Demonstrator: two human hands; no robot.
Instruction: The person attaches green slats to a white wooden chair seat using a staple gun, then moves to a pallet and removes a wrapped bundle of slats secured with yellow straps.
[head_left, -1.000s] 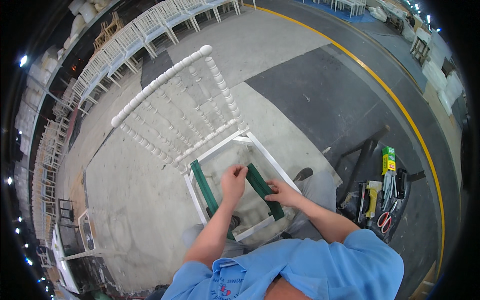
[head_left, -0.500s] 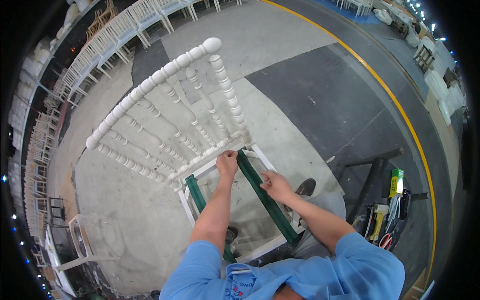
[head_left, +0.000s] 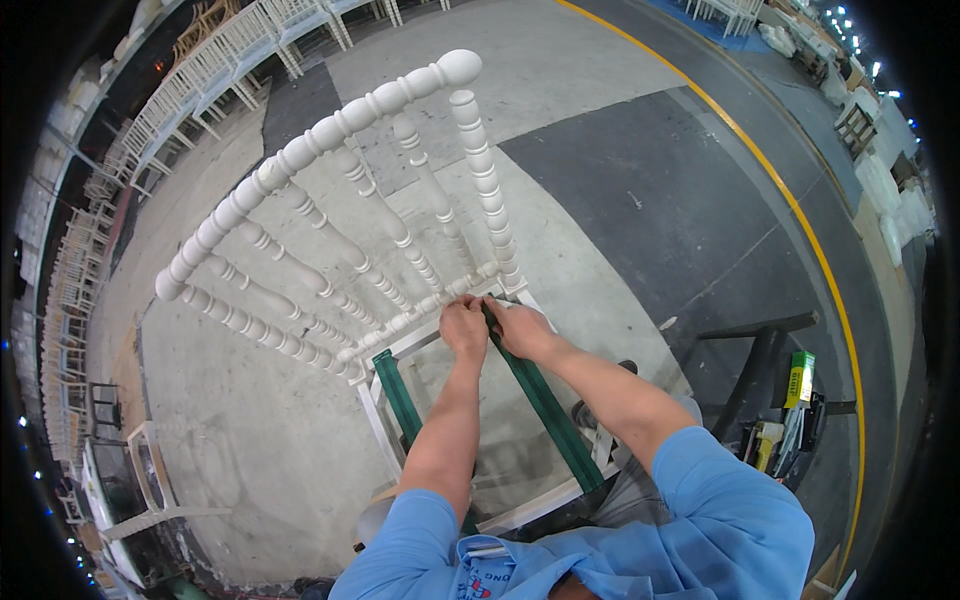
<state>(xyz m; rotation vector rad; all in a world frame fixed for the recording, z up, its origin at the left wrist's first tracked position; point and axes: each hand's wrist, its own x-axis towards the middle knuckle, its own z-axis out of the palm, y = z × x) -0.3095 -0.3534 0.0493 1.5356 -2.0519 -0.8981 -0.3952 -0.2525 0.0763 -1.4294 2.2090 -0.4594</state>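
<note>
On the grey concrete floor (head_left: 620, 90) a yellow line (head_left: 800, 215) curves along the right side, with a darker patch of floor (head_left: 690, 230) just inside it. Rows of white chairs (head_left: 200, 80) stand along the far left edge, well apart from the person. Nearer, at lower left, a bare white frame (head_left: 150, 480) lies on the floor.

Middle of the view: a white chair (head_left: 330, 260) with a turned-spindle back stands in front of the person, its top rail (head_left: 310, 150) running from lower left to a round knob at upper right. Its open seat frame (head_left: 385, 430) has no seat board; the floor shows through it. Two green straps cross the frame from front to back: the left strap (head_left: 398, 395) and the right strap (head_left: 545, 405), which runs up to the back rail (head_left: 420, 320) of the seat.

Both blue-sleeved forearms reach from the lower edge to that back rail. The left hand (head_left: 465, 328) is curled closed at the rail, touching the upper end of the right strap; whether it pinches the strap itself cannot be told. The right hand (head_left: 522, 328) lies just beside it, fingers bent over the same strap end, seemingly gripping it, though the fingertips are hidden.

At right, a dark metal stand (head_left: 755, 345) sits near a small heap of tools (head_left: 790, 415), among them a green and yellow box, well apart from the hands.
</note>
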